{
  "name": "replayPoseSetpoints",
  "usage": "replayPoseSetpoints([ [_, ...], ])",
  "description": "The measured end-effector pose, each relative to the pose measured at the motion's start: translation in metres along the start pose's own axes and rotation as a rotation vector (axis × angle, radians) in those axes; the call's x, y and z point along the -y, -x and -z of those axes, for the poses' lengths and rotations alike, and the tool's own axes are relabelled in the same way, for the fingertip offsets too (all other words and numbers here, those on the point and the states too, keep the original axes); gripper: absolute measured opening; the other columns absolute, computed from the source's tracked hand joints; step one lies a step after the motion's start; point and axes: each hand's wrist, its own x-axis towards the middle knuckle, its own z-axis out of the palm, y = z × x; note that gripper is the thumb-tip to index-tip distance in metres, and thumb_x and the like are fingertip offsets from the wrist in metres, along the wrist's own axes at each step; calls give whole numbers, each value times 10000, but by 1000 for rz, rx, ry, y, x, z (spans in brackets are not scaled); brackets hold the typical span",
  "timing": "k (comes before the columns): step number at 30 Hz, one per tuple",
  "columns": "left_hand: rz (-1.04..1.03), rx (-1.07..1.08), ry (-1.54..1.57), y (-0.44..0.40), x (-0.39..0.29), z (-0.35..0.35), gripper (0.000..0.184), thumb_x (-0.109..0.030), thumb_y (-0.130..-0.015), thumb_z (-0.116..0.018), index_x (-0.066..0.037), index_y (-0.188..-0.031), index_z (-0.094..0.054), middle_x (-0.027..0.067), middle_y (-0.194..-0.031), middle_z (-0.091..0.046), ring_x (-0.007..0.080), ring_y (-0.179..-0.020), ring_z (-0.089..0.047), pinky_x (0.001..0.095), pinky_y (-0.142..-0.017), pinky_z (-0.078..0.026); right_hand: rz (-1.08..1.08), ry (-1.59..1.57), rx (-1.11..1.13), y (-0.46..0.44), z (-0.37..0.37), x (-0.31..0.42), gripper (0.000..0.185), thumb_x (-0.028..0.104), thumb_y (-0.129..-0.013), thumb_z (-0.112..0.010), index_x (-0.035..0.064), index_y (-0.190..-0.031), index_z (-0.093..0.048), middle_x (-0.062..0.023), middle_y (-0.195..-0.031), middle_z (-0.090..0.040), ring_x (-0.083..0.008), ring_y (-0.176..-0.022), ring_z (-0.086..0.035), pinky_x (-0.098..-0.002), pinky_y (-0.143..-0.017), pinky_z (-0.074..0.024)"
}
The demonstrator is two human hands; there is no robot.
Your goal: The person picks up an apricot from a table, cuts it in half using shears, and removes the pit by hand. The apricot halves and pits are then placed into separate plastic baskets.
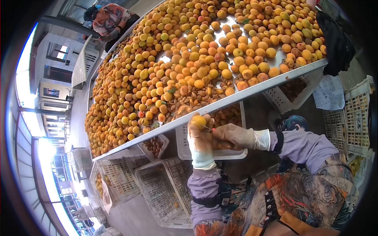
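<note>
My gloved left hand (201, 141) is closed around a yellow apricot (199, 122), just beyond the near edge of the sorting table (220, 104). From the right, my gloved right hand (235, 136) grips a small knife (207, 127); its thin blade reaches the apricot, and a bit of red shows by the fingers. Most of the handle is hidden in the glove. Beneath both hands is a white crate (183, 143) with brown-orange fruit pieces in it. Apricot halves and scraps (189, 103) lie along the table edge nearest my hands.
Whole apricots (153, 70) are heaped over the metal table. A co-worker (108, 19) bends at its far left end. Plastic crates (163, 192) stand on the floor below, and more crates (348, 118) are stacked at right. Black cloth (334, 43) hangs over the table's right corner.
</note>
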Motion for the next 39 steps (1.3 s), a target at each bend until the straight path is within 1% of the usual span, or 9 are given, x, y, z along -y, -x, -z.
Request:
replayPoseSetpoints([
  [4,146,-58,75,4,0,2,520,-459,-909,-530,-34,-1206,-489,97,-1010,-605,189,-862,-566,341,-805,-464,-254,-146,-57,11,-4,16,383,456,-944,-422,114,-868,-576,39,-531,-439,-45,-369,-344,-203,-328,-271],
  [11,-93,-61,-276,-1,-5,3,460,-399,-931,-520,-6,-1168,-509,98,-964,-620,173,-860,-576,308,-789,-463,-422,-67,-130,7,-7,36,239,286,-959,-420,102,-924,-568,43,-637,-517,-23,-480,-446,-181,-400,-348],
  [12,-87,-46,-238,-1,-3,6,429,-358,-935,-533,2,-1167,-516,95,-959,-633,159,-850,-583,286,-769,-468,-426,-71,-132,4,-7,22,239,286,-959,-420,102,-924,-568,43,-637,-517,-23,-480,-446,-181,-400,-348],
  [14,-141,-47,-310,-6,3,13,441,-375,-936,-526,6,-1159,-518,97,-945,-635,158,-835,-586,281,-751,-471,7,-146,-246,-5,-9,-4,198,220,-970,-448,66,-932,-567,38,-771,-552,-11,-658,-481,-165,-557,-411],
  [17,-162,-32,-416,-3,6,13,486,-441,-936,-490,9,-1116,-520,102,-926,-630,166,-823,-585,287,-773,-463,-128,-80,-165,-2,-2,-4,202,211,-972,-464,35,-1035,-540,56,-824,-549,-18,-718,-511,-194,-607,-442],
  [24,-48,-61,-378,-1,7,0,538,-498,-933,-462,2,-1128,-506,101,-933,-637,168,-837,-583,281,-822,-439,-166,-195,-159,-2,-5,-2,236,242,-974,-464,37,-994,-577,61,-773,-524,-18,-679,-429,-185,-610,-400],
  [29,-138,22,-552,-2,10,11,415,-354,-953,-506,7,-1157,-505,93,-1014,-612,116,-845,-540,241,-748,-453,-372,-102,-164,4,-3,14,255,325,-966,-441,118,-892,-572,52,-600,-468,-41,-491,-395,-213,-428,-324],
  [33,82,-6,-249,-2,14,18,526,-483,-938,-459,17,-1081,-538,110,-909,-632,173,-832,-582,305,-792,-470,-231,-205,-164,-2,-6,-20,300,377,-964,-457,111,-836,-511,56,-566,-446,-35,-443,-378,-192,-398,-287],
  [39,59,-71,-261,-3,15,13,567,-530,-914,-465,11,-1067,-538,127,-880,-633,186,-775,-597,308,-737,-496,-88,-61,-135,-4,-8,-19,290,362,-964,-451,124,-835,-553,47,-545,-432,-56,-420,-371,-227,-385,-280],
])
